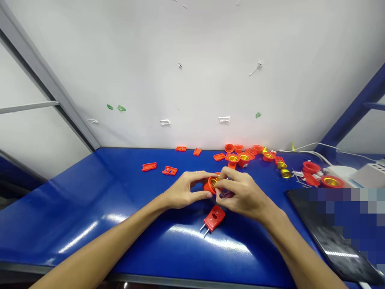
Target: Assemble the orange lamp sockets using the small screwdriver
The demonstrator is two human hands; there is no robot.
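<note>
The red cup [207,187] sits between both hands above the blue table [126,245], with a gold insert [213,182] inside. At far right, another cup [332,182] contains a gold insert. A red plug [215,218] lies nearer the table's front edge, pins angled toward it; a black tablet [319,228] lies at right. The left hand [187,188] grips the red cup, partly covering it. The right hand [242,192] is curled around a purple tool [226,194], fingertips at the insert.

From here, the bare right hand [245,193] partly hides the round red plastic cup [207,187]; blocky blur covers part of the flat black panel [325,230]; the boxy white device [368,176] is cut off at right.
</note>
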